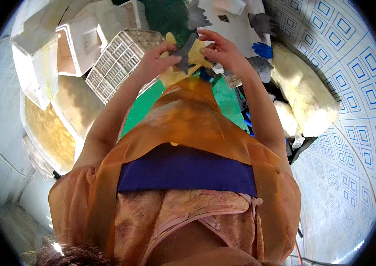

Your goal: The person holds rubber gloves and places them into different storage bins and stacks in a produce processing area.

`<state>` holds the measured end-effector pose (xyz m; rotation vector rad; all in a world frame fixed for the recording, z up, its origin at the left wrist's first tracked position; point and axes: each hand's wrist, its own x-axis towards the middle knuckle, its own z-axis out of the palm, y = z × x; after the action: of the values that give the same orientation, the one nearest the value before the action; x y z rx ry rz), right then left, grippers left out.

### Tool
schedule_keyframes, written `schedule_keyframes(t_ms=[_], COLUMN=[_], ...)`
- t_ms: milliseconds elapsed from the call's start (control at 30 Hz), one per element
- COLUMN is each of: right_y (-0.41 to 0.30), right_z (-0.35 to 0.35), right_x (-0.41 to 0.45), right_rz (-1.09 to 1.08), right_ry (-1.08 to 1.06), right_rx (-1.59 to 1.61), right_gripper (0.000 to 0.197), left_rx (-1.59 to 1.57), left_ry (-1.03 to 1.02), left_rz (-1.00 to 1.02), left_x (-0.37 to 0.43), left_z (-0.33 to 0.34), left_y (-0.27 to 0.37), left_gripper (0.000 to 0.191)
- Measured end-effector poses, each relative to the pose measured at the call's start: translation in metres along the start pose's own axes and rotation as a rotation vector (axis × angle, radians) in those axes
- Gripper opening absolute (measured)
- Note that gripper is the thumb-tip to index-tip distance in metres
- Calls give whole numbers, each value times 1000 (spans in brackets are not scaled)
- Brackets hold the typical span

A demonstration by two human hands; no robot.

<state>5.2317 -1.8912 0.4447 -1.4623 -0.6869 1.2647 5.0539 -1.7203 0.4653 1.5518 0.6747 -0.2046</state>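
Both of my hands are raised in front of the orange apron (188, 113). Pale yellow finger-like pieces poke out from my left hand (162, 60), whose fingers are curled around what looks like a thin yellow glove (170, 38). My right hand (222, 51) has its thumb and fingers at a second yellow glove (195, 53), which hangs between the hands. A dark grey glove (184, 55) lies between the two; what bears it is unclear. More yellow material (171, 76) shows below my left hand.
At left are a white plastic crate (121, 60), white foam boxes (35, 63) and a tub of yellowish contents (50, 129). Grey gloves (197, 16) and a blue glove (262, 50) lie on a white surface (231, 33) ahead. Full pale sacks (301, 89) stand right, by the patterned wall (347, 83).
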Motion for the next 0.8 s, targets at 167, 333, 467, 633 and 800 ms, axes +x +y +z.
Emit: schedule_keyframes(t_ms=[167,333,467,633,800], right_y=[5,-9,0,-1,-1], right_z=[12,24,32,39,36], right_x=[26,30,49,68,80], right_rz=[-4,44,26,-3,152], right_ry=[-140,-126,-130,-163,-40], right_rx=[68,17,94,184,356], right_gripper=[49,34,28,23,20], left_rx=[-100,-303,-314,-366,-515], left_ry=[72,74,100,138,321], left_rz=[5,16,51,59,34], left_x=[3,0,-3,-2,17], left_z=[-8,-19,-22,-34,-64], left_y=[10,-1,4,-5,-12], left_gripper=[24,24,23,22,21])
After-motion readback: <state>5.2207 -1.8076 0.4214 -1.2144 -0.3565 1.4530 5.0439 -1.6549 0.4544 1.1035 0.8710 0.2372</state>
